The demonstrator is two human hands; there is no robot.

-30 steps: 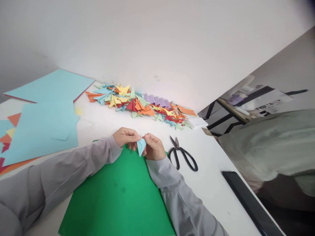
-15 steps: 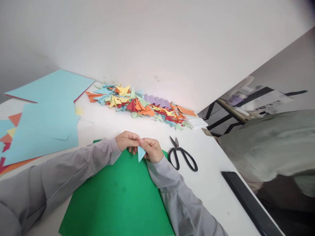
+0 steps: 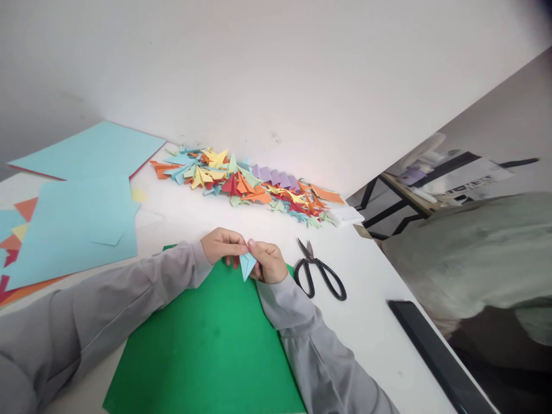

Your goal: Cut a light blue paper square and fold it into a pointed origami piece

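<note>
Between my hands is a small folded piece of light blue paper, its pointed end hanging downward. My left hand pinches its upper left edge, with thumb and fingers closed. From the other side my right hand grips it, the thumb tip raised near the top edge and the other fingers behind the paper. Both hands are just above the far part of a green sheet. Black-handled scissors lie to the right of my right hand, blades partly spread and pointing away from me.
Along the wall stretches a pile of colourful folded paper pieces. Light blue sheets and coloured scraps cover the left side. A long black object lies along the right table edge. Beyond it, a person's pale green garment shows.
My right thumb has lifted off the paper's face a little, so more of the folded blue piece shows. Both hands stay at nearly the same place.
</note>
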